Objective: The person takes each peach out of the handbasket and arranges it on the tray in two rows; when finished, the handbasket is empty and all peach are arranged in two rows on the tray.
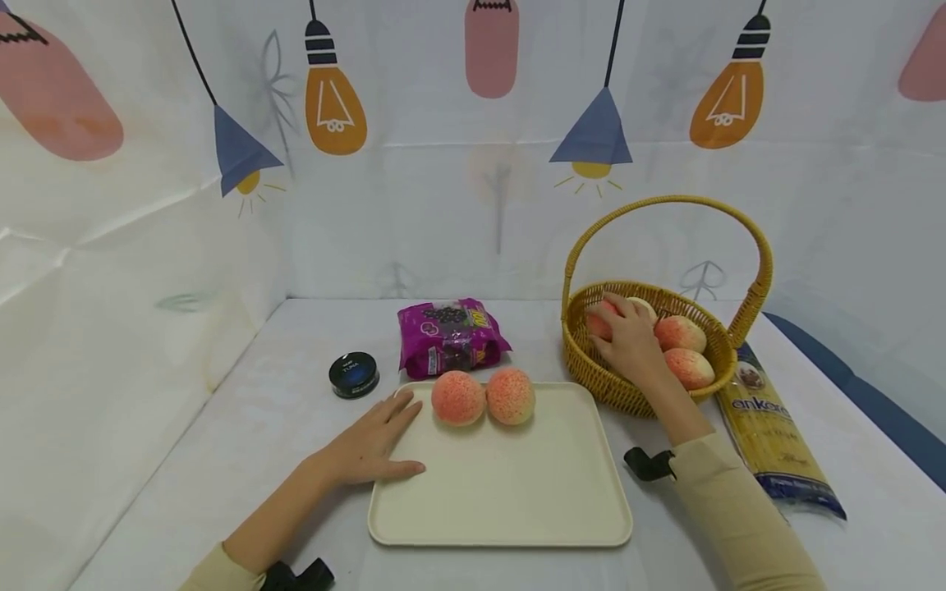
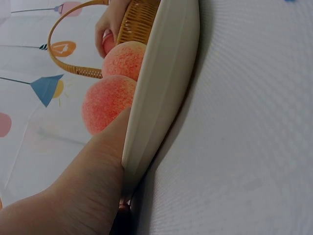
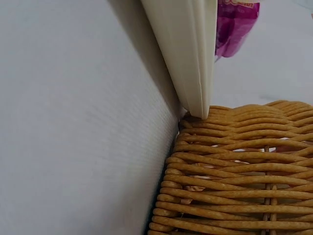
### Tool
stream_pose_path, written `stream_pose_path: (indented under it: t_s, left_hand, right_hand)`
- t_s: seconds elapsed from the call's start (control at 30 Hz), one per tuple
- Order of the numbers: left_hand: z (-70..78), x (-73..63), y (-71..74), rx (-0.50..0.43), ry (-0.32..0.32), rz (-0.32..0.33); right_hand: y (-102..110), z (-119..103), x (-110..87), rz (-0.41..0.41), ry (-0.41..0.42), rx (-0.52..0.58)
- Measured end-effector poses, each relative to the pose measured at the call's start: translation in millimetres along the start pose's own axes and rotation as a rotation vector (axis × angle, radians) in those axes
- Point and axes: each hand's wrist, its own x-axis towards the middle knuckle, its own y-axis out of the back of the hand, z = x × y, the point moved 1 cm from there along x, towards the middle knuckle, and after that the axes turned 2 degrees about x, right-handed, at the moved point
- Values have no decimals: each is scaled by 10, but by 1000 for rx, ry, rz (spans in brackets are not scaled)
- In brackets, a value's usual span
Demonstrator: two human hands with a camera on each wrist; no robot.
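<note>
Two peaches point(image 1: 458, 400) sat on the tray point(image 1: 502, 492), left hand point(image 1: 371, 447) spread on its left edge; in the basket point(image 1: 602, 387) rightward, right hand point(image 1: 628, 335) gripped another peach point(image 1: 599, 325), three left.

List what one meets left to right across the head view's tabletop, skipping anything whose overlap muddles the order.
Round black container, left peach on the tray, right peach on it, wicker basket, yellow packet.

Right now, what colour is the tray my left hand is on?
Plain cream; the tray shows best in the head view.
</note>
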Motion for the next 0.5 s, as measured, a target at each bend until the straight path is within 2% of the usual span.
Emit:
stream_pose_path:
  t_s: [0.2, 0.5]
  left_hand:
    - [-2, 7, 8, 10, -4, 12]
    - [8, 2, 1, 3, 2, 1]
  right_hand:
    - [8, -20, -30, 5, 39, 24]
    - [43, -94, -88, 86, 110, 33]
